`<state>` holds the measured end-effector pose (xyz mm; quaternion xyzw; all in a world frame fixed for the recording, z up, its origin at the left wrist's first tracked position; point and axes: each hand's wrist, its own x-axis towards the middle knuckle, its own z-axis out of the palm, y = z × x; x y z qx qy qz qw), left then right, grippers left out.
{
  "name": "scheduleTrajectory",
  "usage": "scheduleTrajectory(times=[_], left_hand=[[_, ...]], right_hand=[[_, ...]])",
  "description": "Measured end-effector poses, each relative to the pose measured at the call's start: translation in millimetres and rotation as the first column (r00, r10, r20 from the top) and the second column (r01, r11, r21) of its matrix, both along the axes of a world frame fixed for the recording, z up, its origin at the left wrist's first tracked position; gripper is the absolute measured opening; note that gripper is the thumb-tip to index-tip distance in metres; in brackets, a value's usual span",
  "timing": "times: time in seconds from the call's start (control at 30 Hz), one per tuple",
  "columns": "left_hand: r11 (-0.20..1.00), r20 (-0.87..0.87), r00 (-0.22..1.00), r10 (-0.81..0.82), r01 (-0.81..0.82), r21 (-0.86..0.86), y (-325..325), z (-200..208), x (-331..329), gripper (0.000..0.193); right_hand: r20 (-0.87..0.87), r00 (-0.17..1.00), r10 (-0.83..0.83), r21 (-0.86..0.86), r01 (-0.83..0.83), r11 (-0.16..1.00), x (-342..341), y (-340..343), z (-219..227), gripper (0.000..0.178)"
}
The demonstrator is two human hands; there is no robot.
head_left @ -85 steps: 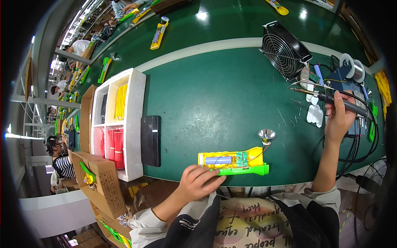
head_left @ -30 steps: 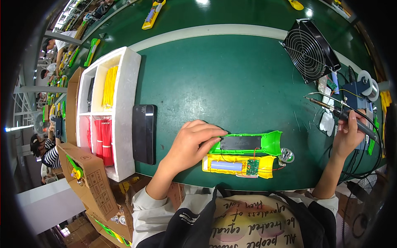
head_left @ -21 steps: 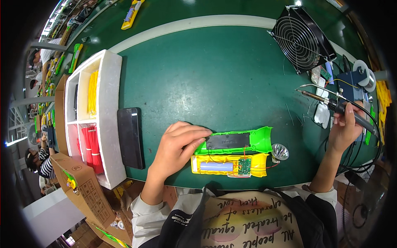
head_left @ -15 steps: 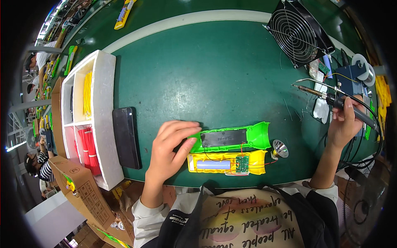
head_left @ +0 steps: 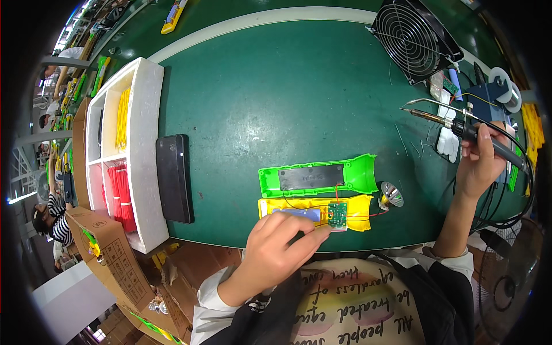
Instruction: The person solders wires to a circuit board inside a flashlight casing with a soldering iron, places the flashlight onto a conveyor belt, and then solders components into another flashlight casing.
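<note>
My right hand (head_left: pixel 480 158) is wrapped round the dark handle of a soldering iron (head_left: pixel 468 132), its tip pointing left above the table, with a thin curved solder-feed tube alongside. My left hand (head_left: pixel 282 247) is closed at the near edge of a yellow flashlight shell (head_left: pixel 361 211), fingertips beside a small green circuit board (head_left: pixel 337 215). Whether they pinch anything is hidden. A blue cylindrical battery (head_left: pixel 307 213) lies in that shell, partly behind the fingers. Beyond it sits a green shell half (head_left: pixel 362 172) with a black plate. Thin wires join the parts to a reflector lamp (head_left: pixel 392 194).
A white foam box (head_left: pixel 144 115) with yellow and red wires stands left, beside a black flat case (head_left: pixel 173 178). A black fan (head_left: pixel 411 43) is at far right, near a solder spool (head_left: pixel 506 92). Cables hang below the iron. Co-workers sit at far left.
My left hand has left the green shell and moved right and nearer me, to the circuit board. The right hand still holds the soldering iron in nearly the same place.
</note>
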<state>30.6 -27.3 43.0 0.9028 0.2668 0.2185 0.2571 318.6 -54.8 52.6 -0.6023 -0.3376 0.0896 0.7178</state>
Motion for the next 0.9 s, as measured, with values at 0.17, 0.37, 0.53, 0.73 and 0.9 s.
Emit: scheduleTrajectory(times=[0.17,0.37,0.53,0.73,0.9], left_hand=[[0.997,0.024,0.997,-0.071,0.071,0.024,3.4,-10.3,4.2,0.022],[0.999,0.100,0.994,0.033,-0.030,-0.027,-2.9,-8.4,7.9,0.023],[1.000,0.070,0.998,0.006,-0.004,-0.025,0.8,-11.5,2.1,0.020],[0.991,0.170,0.977,0.130,-0.135,0.020,-3.5,-17.6,3.8,0.021],[0.989,0.165,0.978,0.125,-0.136,0.055,-6.1,-21.0,3.9,0.020]], right_hand=[[0.000,1.000,0.004,0.013,-0.004,1.000,-1.5,-2.7,3.0,0.015],[0.021,0.993,0.115,-0.002,-0.115,0.993,-10.2,-11.6,12.8,0.015],[0.008,0.934,0.357,0.007,-0.357,0.934,-22.5,-16.6,9.3,0.019],[-0.006,0.904,0.427,0.012,-0.427,0.904,-37.4,-24.1,3.6,0.027],[-0.127,0.874,0.468,-0.144,-0.483,0.864,-46.8,-31.3,4.9,0.022]])
